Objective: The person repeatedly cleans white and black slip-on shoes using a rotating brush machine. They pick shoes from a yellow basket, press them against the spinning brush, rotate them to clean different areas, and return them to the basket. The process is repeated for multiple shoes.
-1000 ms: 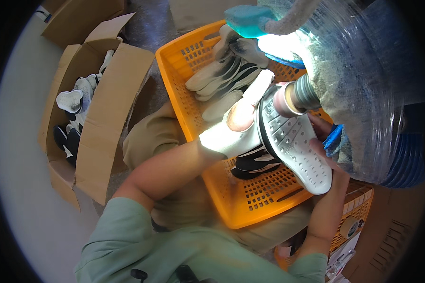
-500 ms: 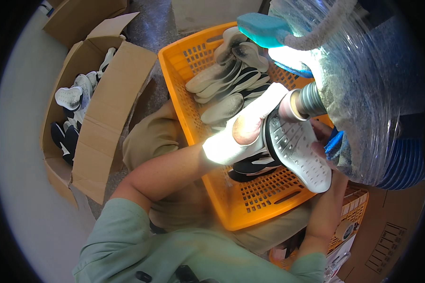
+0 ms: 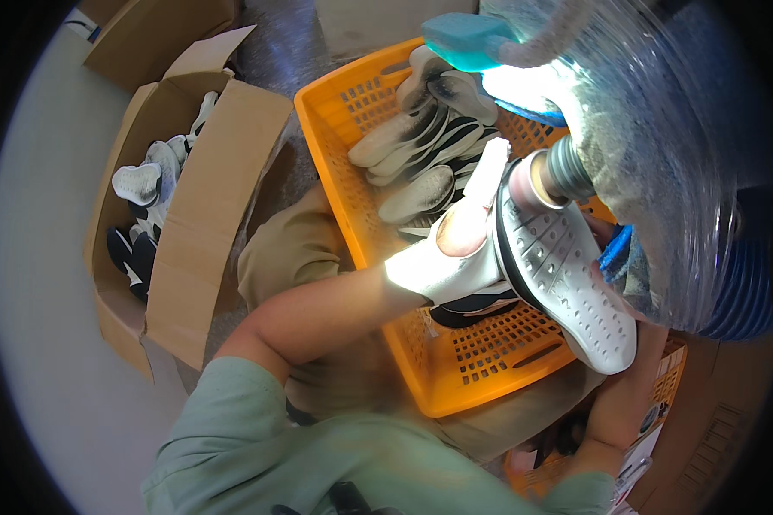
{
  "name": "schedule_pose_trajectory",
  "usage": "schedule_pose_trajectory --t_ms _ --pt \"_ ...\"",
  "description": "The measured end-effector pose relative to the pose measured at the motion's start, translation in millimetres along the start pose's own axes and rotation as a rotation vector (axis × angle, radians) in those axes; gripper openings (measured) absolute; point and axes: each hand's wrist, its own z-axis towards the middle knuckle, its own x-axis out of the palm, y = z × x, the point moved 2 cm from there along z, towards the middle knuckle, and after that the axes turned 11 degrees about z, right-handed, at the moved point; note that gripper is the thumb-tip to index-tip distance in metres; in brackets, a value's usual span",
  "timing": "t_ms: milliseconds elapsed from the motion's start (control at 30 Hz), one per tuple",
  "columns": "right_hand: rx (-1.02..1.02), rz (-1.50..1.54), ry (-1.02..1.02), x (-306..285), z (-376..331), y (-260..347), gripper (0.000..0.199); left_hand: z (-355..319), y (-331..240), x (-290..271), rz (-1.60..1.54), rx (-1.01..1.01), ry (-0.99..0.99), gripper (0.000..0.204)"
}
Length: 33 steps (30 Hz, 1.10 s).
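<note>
My left hand (image 3: 452, 249), in a white glove with part of the skin bare, grips the edge of a white shoe sole (image 3: 571, 279). The sole is dimpled with small holes, has a black rim along one side, and stands tilted. My right hand (image 3: 634, 311) holds it from the far right side; most of its fingers are hidden behind the sole. At the sole's upper end sits a pinkish-grey roller (image 3: 526, 186) on a ribbed grey shaft (image 3: 569, 172). It overlaps the sole; whether they touch, I cannot tell.
Under my hands stands an orange basket (image 3: 421, 390) with several white and black soles (image 3: 416, 193). At left, an open cardboard box (image 3: 219, 206) holds more soles. A plastic-wrapped machine (image 3: 661, 163) with a bright lamp and a teal block (image 3: 465, 41) crowds the upper right.
The sole has shifted to the right and slightly down, its lower end most, with both hands still on it. The whole view has moved a little too.
</note>
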Motion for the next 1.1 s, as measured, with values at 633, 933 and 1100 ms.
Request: schedule_pose_trajectory --t_ms 633,933,1100 --pt "0.096 0.065 -0.282 23 -41 -33 0.049 10 2 25 -0.032 0.079 0.189 0.069" --pt "0.169 0.806 -0.396 58 -37 -60 0.049 6 10 29 -0.151 0.163 0.322 0.058" --pt "0.184 1.08 -0.393 73 -14 -77 0.049 -5 9 5 0.219 0.137 -0.221 0.037"
